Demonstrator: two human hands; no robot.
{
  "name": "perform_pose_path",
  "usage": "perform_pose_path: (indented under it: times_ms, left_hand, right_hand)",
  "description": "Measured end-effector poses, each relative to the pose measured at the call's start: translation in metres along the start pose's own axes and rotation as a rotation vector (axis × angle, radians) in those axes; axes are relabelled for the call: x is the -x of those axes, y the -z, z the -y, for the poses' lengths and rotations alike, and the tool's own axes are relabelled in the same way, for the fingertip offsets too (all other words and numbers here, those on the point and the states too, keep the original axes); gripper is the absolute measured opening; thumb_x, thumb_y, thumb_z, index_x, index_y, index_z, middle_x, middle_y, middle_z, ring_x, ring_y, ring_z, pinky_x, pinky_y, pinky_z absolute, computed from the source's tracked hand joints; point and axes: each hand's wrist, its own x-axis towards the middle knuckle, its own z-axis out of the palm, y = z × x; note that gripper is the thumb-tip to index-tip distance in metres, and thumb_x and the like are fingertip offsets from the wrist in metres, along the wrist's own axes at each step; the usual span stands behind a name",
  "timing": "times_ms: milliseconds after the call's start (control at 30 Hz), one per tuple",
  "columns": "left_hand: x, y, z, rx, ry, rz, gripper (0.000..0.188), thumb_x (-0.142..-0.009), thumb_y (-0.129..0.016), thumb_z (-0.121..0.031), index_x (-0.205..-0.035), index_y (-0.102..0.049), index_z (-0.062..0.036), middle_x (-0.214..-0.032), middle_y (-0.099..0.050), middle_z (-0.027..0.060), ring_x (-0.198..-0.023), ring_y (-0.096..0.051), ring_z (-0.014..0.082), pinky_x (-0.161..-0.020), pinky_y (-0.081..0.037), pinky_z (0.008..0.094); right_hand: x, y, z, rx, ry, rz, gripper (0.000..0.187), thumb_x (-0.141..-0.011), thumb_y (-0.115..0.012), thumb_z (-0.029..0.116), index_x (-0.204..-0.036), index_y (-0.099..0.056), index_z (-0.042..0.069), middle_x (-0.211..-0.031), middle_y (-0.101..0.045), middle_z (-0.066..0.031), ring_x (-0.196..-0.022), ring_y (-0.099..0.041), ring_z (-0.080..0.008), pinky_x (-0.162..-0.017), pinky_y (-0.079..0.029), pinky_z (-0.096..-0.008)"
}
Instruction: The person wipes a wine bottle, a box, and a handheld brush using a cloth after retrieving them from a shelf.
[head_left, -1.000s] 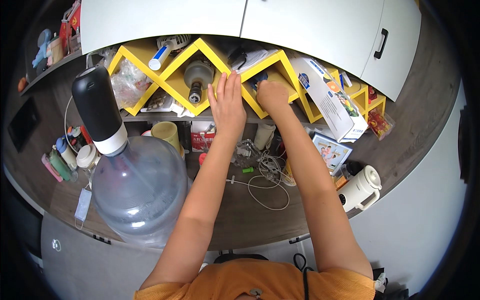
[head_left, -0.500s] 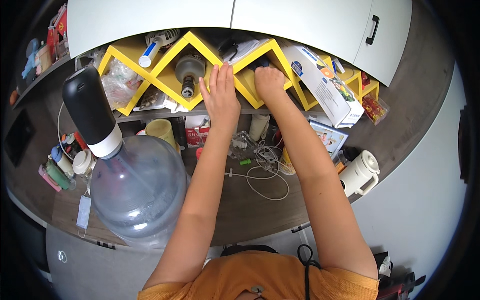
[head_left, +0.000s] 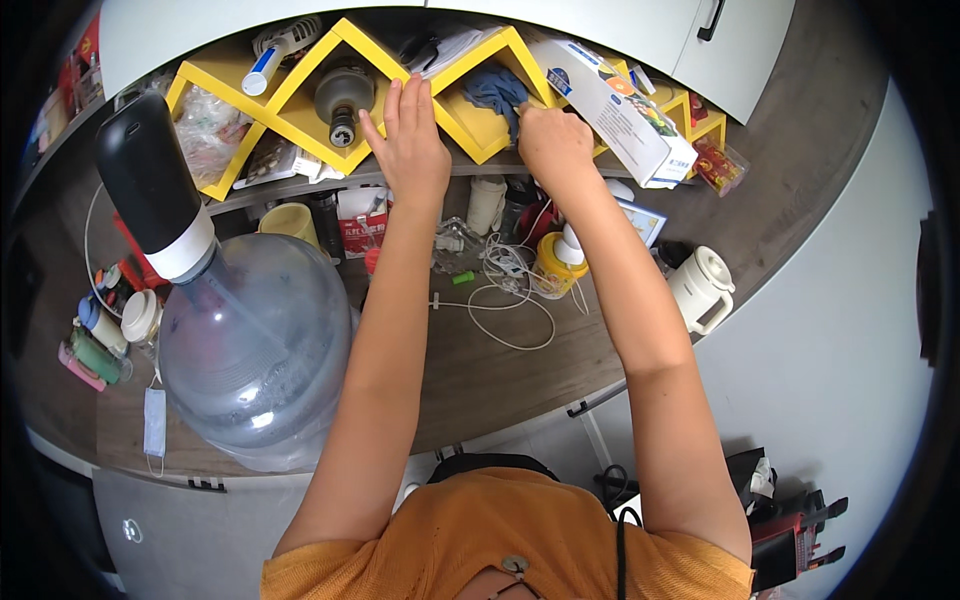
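Observation:
A yellow zigzag shelf runs under the white cabinets. My left hand is open, its fingers stretched up against the shelf's yellow edge beside a compartment with a dark glass bottle. At the compartment farther right, my right hand is closed, its fingertips on the edge of a crumpled blue cloth. Most of the cloth lies inside that compartment. Just right of this hand leans a white printed box.
A large clear water jug with a black pump stands at left. White cables, a yellow-lidded container and a cream kettle sit on the counter. A plastic bag fills the left compartment.
My right hand has drawn back slightly from the compartment, and more of the blue cloth shows. My left hand stays at the shelf edge. The whole view has shifted a little.

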Motion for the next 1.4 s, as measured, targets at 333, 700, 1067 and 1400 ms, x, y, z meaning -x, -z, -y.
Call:
perform_pose_path:
  times_ms: [333, 700, 1067, 1400]
  left_hand:
    - [-0.001, 0.0, -0.01, 0.056, 0.071, 0.03, 0.045, -0.078, -0.049, 0.001, -0.123, -0.047, -0.0025, -0.131, -0.043, 0.0064, -0.129, -0.032, 0.0256, -0.104, -0.018, 0.0578]
    - [0.001, 0.0, -0.011, 0.024, 0.059, 0.048, 0.048, -0.077, -0.048, 0.003, -0.124, -0.045, -0.0039, -0.132, -0.041, 0.0066, -0.13, -0.031, 0.0265, -0.104, -0.02, 0.057]
    - [-0.001, 0.0, -0.009, -0.011, 0.047, 0.03, 0.049, -0.076, -0.049, 0.003, -0.124, -0.046, -0.0051, -0.132, -0.042, 0.0055, -0.129, -0.033, 0.0251, -0.103, -0.021, 0.0576]
    - [-0.001, 0.0, -0.008, -0.004, 0.069, 0.069, 0.049, -0.076, -0.05, 0.002, -0.124, -0.046, -0.0068, -0.132, -0.042, 0.004, -0.129, -0.033, 0.0244, -0.104, -0.019, 0.0578]
  right_hand:
    - [0.058, 0.015, -0.024, -0.061, 0.009, -0.2, 0.023, -0.085, -0.055, 0.019, -0.105, -0.061, 0.011, -0.067, -0.061, -0.0156, -0.059, -0.061, -0.0337, -0.054, -0.049, -0.0431]
    - [-0.029, -0.039, 0.0, -0.134, 0.134, -0.342, 0.021, -0.085, -0.054, 0.023, -0.102, -0.061, 0.013, -0.072, -0.063, -0.0144, -0.062, -0.063, -0.0312, -0.055, -0.05, -0.0398]
    - [-0.055, -0.049, 0.013, -0.164, 0.129, -0.013, 0.025, -0.084, -0.047, 0.02, -0.083, -0.066, 0.003, -0.081, -0.066, -0.0192, -0.077, -0.065, -0.0346, -0.071, -0.052, -0.0422]
    - [0.004, -0.013, 0.005, -0.249, 0.143, 0.047, 0.034, -0.089, -0.044, 0.024, -0.079, -0.065, -0.001, -0.073, -0.063, -0.0225, -0.073, -0.063, -0.0379, -0.071, -0.05, -0.0443]
